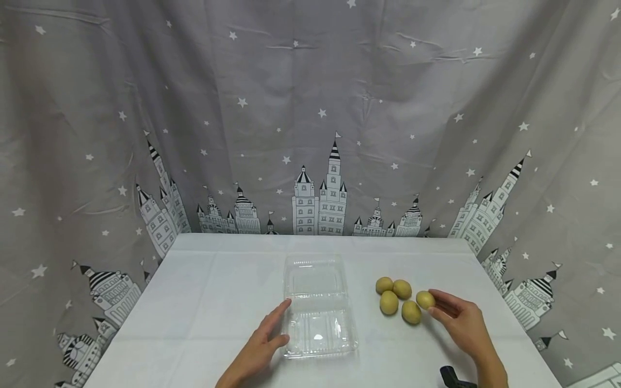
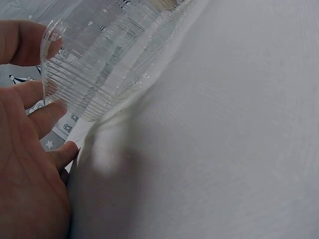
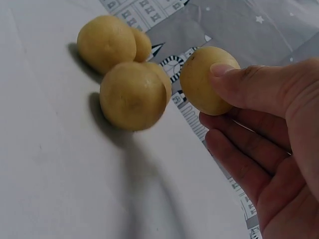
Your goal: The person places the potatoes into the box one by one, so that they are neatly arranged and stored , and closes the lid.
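A yellow potato [image 3: 202, 79] is pinched between the thumb and fingers of my right hand [image 1: 461, 320], beside the other potatoes. Several more small, round potatoes [image 1: 389, 303] sit close together on the white table, left of that hand. In the right wrist view, a nearby potato [image 3: 132, 97] partly hides another one behind it. An opened clear plastic clamshell container [image 1: 320, 331] lies in the middle of the table. My left hand [image 1: 262, 345] touches its left edge with fingers and thumb spread apart. In the left wrist view, fingertips [image 2: 50, 117] meet the ribbed plastic side.
White cloth covers the table [image 1: 194, 302]. A grey curtain [image 1: 271, 108] printed with stars and castles hangs behind and around it. Near the right wrist, a black object [image 1: 453, 377] shows at the bottom of the head view.
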Demonstrator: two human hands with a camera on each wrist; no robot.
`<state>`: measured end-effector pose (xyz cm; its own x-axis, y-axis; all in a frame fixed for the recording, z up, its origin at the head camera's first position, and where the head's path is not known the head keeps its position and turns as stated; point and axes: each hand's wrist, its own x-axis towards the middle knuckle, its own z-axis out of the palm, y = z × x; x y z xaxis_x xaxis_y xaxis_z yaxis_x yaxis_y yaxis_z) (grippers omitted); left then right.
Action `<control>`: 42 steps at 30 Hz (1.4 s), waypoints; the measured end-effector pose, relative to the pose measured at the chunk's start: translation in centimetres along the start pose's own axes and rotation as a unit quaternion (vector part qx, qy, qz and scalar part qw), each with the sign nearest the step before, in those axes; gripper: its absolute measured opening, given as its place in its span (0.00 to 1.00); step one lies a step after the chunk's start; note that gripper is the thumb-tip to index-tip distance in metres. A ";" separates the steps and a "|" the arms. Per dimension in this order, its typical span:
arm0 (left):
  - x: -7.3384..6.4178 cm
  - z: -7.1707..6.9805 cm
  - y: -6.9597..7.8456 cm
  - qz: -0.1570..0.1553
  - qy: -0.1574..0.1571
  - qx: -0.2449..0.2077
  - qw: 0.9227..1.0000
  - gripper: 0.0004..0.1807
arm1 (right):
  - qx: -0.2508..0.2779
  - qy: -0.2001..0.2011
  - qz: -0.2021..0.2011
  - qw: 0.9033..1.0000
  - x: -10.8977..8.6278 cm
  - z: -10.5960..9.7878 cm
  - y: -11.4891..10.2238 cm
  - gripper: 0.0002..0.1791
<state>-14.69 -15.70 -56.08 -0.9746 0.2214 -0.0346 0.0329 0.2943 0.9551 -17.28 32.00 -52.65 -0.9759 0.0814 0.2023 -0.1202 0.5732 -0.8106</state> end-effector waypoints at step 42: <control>0.2 0.1 0.3 -0.002 -0.005 0.012 1.000 0.53 | 0.083 -0.130 -0.104 0.983 2.6 10.2 -8.8 0.24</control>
<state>-14.86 -15.50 -55.79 -0.9726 0.2288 -0.0411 0.0346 0.3172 0.9477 -20.64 18.85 -50.58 -0.9383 -0.2462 0.2428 -0.3281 0.4120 -0.8501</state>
